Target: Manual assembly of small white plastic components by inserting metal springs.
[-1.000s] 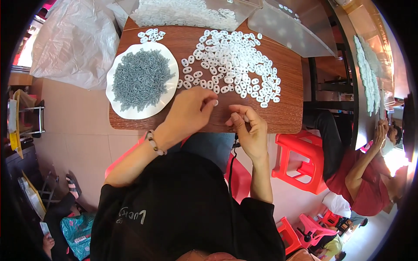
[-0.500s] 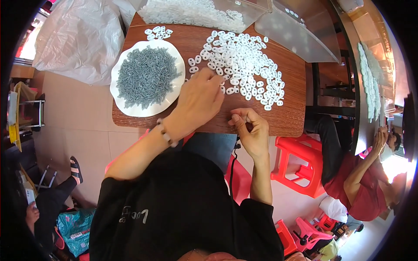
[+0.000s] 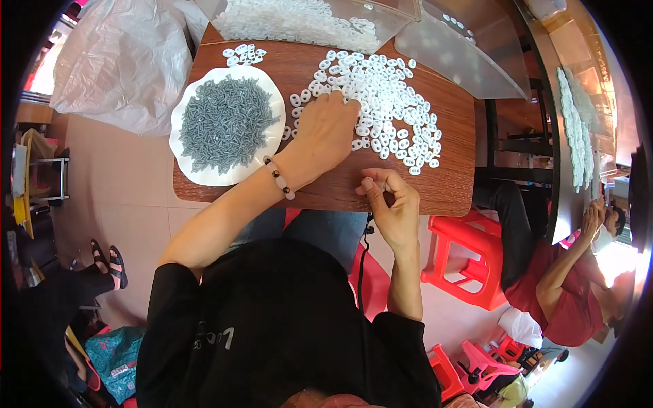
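Many small white oval plastic pieces (image 3: pixel 381 85), each with two dark holes or dots, lie spread over the brown wood-grain table (image 3: pixel 452 88). My left hand (image 3: pixel 325 134), with a beaded bracelet at the wrist, reaches palm down to the near left side of this pile. Its fingers bend down among the pieces, and the tips are hidden. Near the table's front edge, my right hand (image 3: pixel 396 204) is closed, thumb against the curled fingers. Whatever it pinches, if anything, is too small to make out. Left of my left hand, a white wavy-rimmed plate (image 3: pixel 178 139) bears a heap of small grey rods (image 3: pixel 228 122).
Several white pieces (image 3: pixel 243 54) lie apart behind the plate. Clear bins (image 3: pixel 398 17) stand along the far edge, one full of white pieces. A plastic bag (image 3: pixel 122 64) is at the left. Red stools (image 3: pixel 445 255) and a person in a dark red shirt (image 3: pixel 578 292) are right.
My left hand has moved farther forward, its fingers now deeper in the white pile. My right hand keeps its place and pose. At the far left, another person's legs have shifted.
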Tool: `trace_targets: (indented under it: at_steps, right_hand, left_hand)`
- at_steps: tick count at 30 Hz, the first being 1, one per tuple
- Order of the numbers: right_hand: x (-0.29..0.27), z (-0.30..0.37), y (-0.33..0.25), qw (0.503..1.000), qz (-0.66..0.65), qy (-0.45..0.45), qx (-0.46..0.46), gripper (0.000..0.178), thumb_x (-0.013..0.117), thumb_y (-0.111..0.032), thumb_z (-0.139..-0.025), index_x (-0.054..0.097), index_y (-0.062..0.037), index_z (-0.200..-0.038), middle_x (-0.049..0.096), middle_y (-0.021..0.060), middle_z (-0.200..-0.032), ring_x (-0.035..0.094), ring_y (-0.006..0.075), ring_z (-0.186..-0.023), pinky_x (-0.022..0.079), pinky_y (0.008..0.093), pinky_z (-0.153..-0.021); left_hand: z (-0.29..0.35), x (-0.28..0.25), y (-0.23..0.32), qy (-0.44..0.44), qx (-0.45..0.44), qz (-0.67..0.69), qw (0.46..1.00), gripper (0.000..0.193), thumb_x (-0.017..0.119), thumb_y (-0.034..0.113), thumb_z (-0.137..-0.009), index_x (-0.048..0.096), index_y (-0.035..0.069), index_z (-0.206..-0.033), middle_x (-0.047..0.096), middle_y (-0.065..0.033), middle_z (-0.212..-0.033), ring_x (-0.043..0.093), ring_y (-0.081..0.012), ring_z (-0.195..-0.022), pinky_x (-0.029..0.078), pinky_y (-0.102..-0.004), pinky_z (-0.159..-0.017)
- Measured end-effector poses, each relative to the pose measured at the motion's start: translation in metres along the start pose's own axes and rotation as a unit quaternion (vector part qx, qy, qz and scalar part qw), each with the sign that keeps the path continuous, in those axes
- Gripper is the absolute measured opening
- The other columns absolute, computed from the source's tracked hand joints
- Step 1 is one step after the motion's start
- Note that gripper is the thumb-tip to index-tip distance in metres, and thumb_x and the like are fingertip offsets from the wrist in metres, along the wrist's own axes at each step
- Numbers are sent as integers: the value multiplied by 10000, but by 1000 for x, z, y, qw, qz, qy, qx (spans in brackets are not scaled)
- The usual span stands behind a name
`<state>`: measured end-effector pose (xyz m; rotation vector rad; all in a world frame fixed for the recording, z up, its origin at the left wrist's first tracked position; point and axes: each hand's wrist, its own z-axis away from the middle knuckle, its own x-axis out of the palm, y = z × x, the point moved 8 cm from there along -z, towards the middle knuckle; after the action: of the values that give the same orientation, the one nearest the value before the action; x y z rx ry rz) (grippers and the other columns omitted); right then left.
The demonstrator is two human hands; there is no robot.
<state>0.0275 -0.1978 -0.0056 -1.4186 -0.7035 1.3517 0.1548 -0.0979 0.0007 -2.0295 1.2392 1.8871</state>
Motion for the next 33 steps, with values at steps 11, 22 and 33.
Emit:
trace_targets:
  at_steps: [11,22,33]
  right_hand:
    - [6,-3,-4,998,65,3,-20,175,635,-62,-905,632,-2,-1069,702,43,-753,604,45,-706,456,193,-654]
    - [20,0,-11,998,51,-37,-27,175,636,-69,-908,635,5,-1067,708,49,-792,620,53,-748,471,195,-674]
    - [34,-6,-25,999,-7,-42,-27,151,637,-88,-916,639,3,-1036,709,68,-860,628,74,-769,482,204,-692]
  left_hand:
    - [57,-68,-4,100,-9,133,986,143,645,66,-815,625,50,-956,585,-120,-885,591,-327,-864,481,-406,-720]
    - [90,-113,-88,76,-122,-66,987,147,701,117,-784,668,66,-918,585,-106,-856,582,-311,-850,472,-392,-722]
    - [107,-108,-127,177,-218,211,936,125,688,134,-842,740,49,-918,647,-106,-721,540,-178,-563,419,-326,-555]
